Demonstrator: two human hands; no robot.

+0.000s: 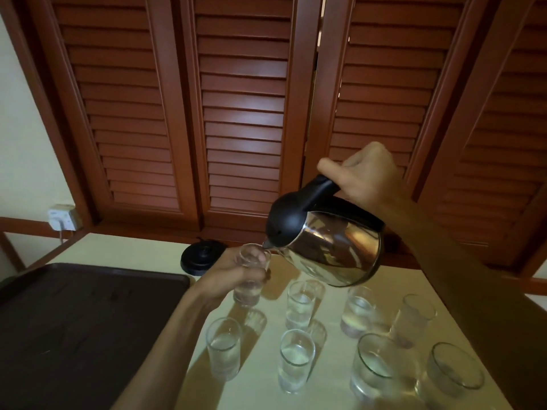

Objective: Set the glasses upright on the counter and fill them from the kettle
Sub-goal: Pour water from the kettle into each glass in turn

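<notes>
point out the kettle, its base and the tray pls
kettle (334, 250), head view, on the shiny steel body.
kettle base (201, 257), head view, on its black top.
tray (88, 321), head view, on its bare dark floor.

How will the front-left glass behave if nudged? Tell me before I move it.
The front-left glass is tall and narrow, so a push near its rim would probably tip it. It looks partly filled, which likely adds weight low down but could slosh. Smooth clear walls suggest it is slippery and breakable; grip it low, as the left hand grips its glass.
</notes>
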